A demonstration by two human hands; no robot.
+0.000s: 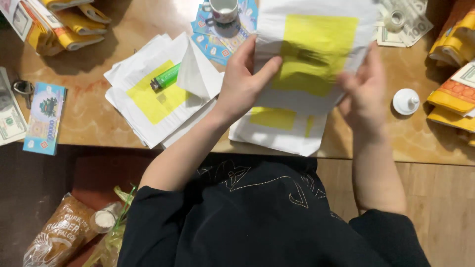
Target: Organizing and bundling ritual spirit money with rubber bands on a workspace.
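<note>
Presently both hands are lifting a white sheet with a yellow square [316, 49] above the surface's near edge. Left hand [242, 81] grip pinching its left edge; right hand [363, 94] blurred, grip indeterminate. Risk: sheet slipping, knocking the cup [222, 10].

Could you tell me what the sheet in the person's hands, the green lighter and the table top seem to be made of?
Sheet: thin white paper with a matte yellow square; it bends softly. Green lighter: likely translucent plastic with a dark metal-looking end. Table top: glossy, marbled tan, perhaps stone or laminate; it shows glare.
</note>
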